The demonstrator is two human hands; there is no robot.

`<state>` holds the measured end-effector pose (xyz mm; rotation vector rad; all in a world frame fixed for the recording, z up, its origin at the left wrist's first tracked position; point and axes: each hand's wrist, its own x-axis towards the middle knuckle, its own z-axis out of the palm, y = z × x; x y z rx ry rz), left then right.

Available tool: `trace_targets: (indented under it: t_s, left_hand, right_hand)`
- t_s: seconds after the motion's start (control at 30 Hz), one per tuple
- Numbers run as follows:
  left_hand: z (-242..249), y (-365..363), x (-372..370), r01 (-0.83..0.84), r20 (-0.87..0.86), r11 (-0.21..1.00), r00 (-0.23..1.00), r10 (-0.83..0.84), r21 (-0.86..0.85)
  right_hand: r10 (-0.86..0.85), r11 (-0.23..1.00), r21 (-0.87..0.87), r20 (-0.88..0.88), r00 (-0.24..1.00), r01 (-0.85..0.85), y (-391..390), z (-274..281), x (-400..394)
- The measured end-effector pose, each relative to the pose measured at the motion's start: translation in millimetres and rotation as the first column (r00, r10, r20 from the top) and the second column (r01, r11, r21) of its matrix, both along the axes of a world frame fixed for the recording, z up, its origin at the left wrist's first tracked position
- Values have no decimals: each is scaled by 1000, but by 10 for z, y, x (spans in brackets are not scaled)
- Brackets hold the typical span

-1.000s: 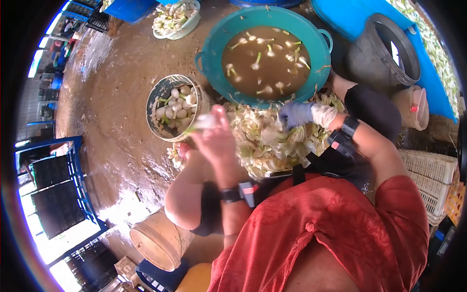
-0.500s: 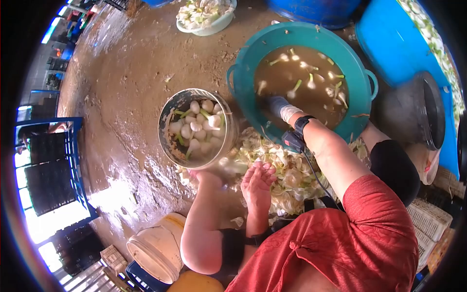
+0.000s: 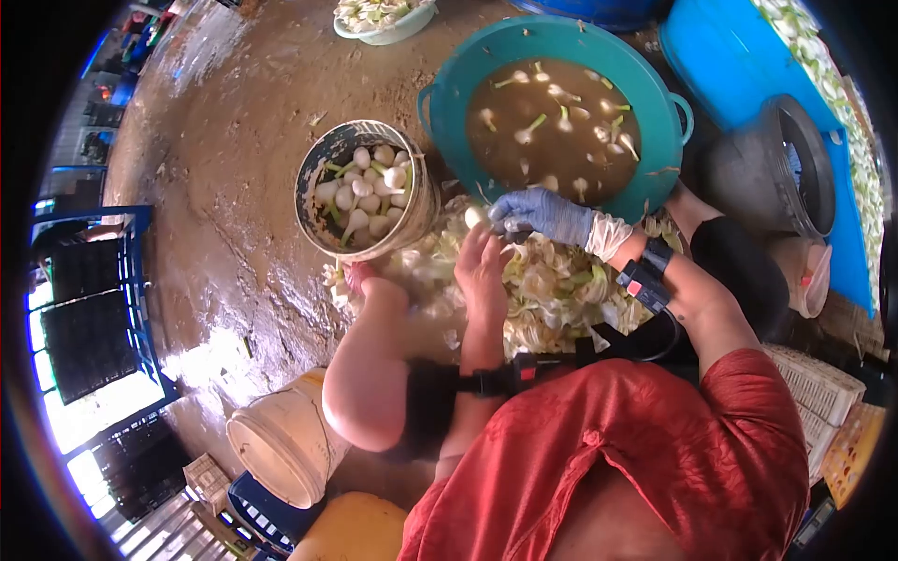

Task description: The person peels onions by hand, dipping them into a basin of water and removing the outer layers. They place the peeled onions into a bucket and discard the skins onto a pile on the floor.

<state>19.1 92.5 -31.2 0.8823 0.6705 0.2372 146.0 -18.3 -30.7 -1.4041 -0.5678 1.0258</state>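
Note:
My bare left hand point(image 3: 480, 271) is raised above a pile of pale peelings point(image 3: 552, 290), its fingertips closed on a small white garlic bulb point(image 3: 475, 217). My right hand point(image 3: 543, 213), in a blue glove with a white wrist wrap, comes from the right, and its fingers pinch at the same bulb. Just beyond stands a green tub point(image 3: 449, 84) of brown water with several white bulbs point(image 3: 564, 120) floating, some with green stems. To the left of my hands, a bucket point(image 3: 423, 206) holds more pale bulbs point(image 3: 360, 187) with short green stems.
A pale bowl of peelings point(image 3: 383, 35) sits at the far side. Blue containers point(image 3: 720, 75) and a dark bucket point(image 3: 748, 178) stand to the right. Lower left are a cream bucket point(image 3: 281, 439) and a yellow container point(image 3: 351, 528). The brown floor point(image 3: 234, 168) is wet.
My right hand has come out of the tub's water and met my left hand, where a garlic bulb now shows between the fingers. The view has shifted slightly.

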Motion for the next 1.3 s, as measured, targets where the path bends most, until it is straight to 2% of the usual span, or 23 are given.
trace_targets:
  t_s: [0.1, 0.13, 0.2, 0.23, 0.3, 0.43, 0.47, 0.53, 0.6, 0.67, 0.73, 0.8, 0.83, 0.9, 0.97, 1.0, 1.03, 1.07, 1.1, 1.13, 1.2, 1.23, 1.3]
  left_hand:
    - [-289, -4, -62, 21, -80, 998, 997, -17, 55]
    - [-278, -15, -88, 10, -135, 996, 991, 1, 86]
    - [-259, -36, -176, -43, -228, 993, 971, 66, 106]
    - [-253, 5, -199, -128, -223, 989, 964, 143, 79]
    - [-184, 134, -227, -276, -179, 961, 944, 277, 27]
    - [-74, 409, -339, -414, -91, 909, 904, 417, 55]
    - [-11, 435, -354, -460, -56, 887, 885, 462, 45]
    - [-21, 489, -432, -483, -14, 874, 875, 484, 53]
    - [-48, 521, -450, -405, 73, 908, 914, 400, 104]
    - [-16, 541, -471, -399, 12, 916, 917, 399, 24]
    - [51, 548, -472, -417, -85, 908, 907, 412, -43]
    - [61, 575, -472, -428, -82, 900, 903, 422, -82]
    - [88, 587, -458, -427, -86, 899, 904, 420, -100]
    - [91, 577, -434, -431, -100, 892, 902, 420, -135]
    - [93, 568, -432, -415, -109, 905, 908, 404, -98]
    - [87, 562, -439, -394, -104, 919, 915, 389, -33]
    - [155, 551, -416, -380, -138, 924, 913, 383, 45]
    - [207, 566, -411, -277, -159, 932, 935, 317, 232]
    - [134, 586, -462, -178, -182, 919, 950, 254, 353]
    - [7, 553, -478, -179, -144, 918, 959, 243, 354]
    - [-14, 470, -444, -73, -146, 879, 976, 159, 471]
    - [-142, 471, -432, 15, -119, 827, 991, 63, 562]
    - [-163, 450, -411, 102, -97, 751, 994, -51, 652]
  right_hand:
    - [-25, 995, -91, 109, 994, 35, -52, -35, -134]
    - [-117, 983, -150, -61, 991, 107, -87, -129, -153]
    - [0, 884, -433, 376, 927, 176, -166, -488, 36]
    - [4, 887, -430, 379, 925, 172, -182, -531, 13]
    - [-155, 937, -157, 613, 775, 311, -186, -608, -33]
    - [-79, 953, -145, 729, 680, 267, 240, -528, -338]
    - [54, 951, -221, 807, 588, 216, 354, -661, -350]
    - [231, 837, -489, 722, 652, 244, 710, -887, -397]
    - [253, 802, -542, 689, 680, 250, 992, -1303, -302]
    - [191, 767, -523, 738, 647, 370, 1269, -1729, -192]
    - [231, 702, -700, 403, 885, 135, 1374, -1053, -14]
    - [29, 779, -569, 455, 890, 265, 1347, -1971, 13]
    - [31, 779, -568, 458, 889, 266, 1448, -2240, 33]
    - [341, 471, -597, 802, 490, 650, 1481, -2517, 24]
    - [179, 734, -582, 663, 727, 350, 1336, -1937, -42]
    - [44, 797, -419, 758, 651, 435, 1319, -1892, -153]
    - [79, 833, -464, 640, 765, 302, 1256, -1748, -184]
    - [114, 861, -481, 503, 856, 168, 1199, -1470, -187]
    - [3, 890, -450, 168, 986, 74, 1129, -1117, -256]
    - [-94, 922, -387, -189, 978, 13, 1045, -777, -310]
    - [-80, 943, -334, -273, 959, -16, 867, -416, -411]
    - [-143, 929, -370, -306, 941, 20, 797, 14, -478]
    - [-129, 946, -320, -253, 959, 43, 583, 176, -584]
